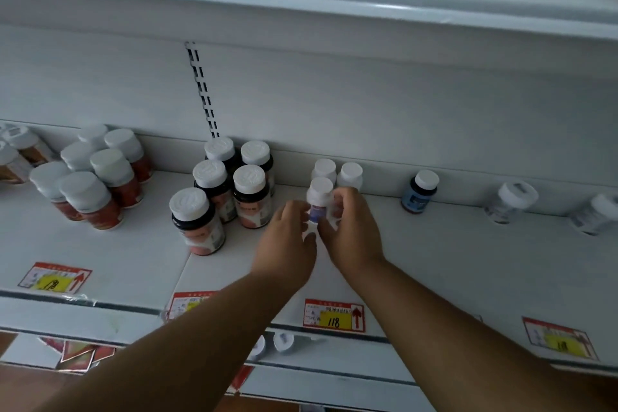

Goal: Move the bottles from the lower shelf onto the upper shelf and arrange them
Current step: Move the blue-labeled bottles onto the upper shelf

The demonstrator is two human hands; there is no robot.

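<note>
1. Hands meet at the middle of the shelf (451,244): the left hand (287,244) and the right hand (351,227) both close around one small white bottle (319,201) with a white cap and a blue-purple label.
2. Left fingers curl against the bottle's left side; right fingers wrap its right side, with the thumb low in front. The bottle stands upright; whether its base touches the shelf cannot be told.
3. Two more small white bottles (337,172) stand side by side just behind it, at 12 o'clock from the hands, against the back wall.
4. At 10 o'clock from the hands, five dark bottles with white caps (230,191) stand in a tight group.
5. Farther toward 9 o'clock, a cluster of red-labelled bottles (97,174) with white caps fills the left end.
6. At 3 o'clock, well apart, a blue-labelled bottle (420,192) stands alone by the back wall; two clear bottles (510,202) follow beyond it.
7. Red and yellow price tags (333,316) lie along the front edge at 6 o'clock.
8. Two white caps (283,341) show on the shelf below, between the forearms.
</note>
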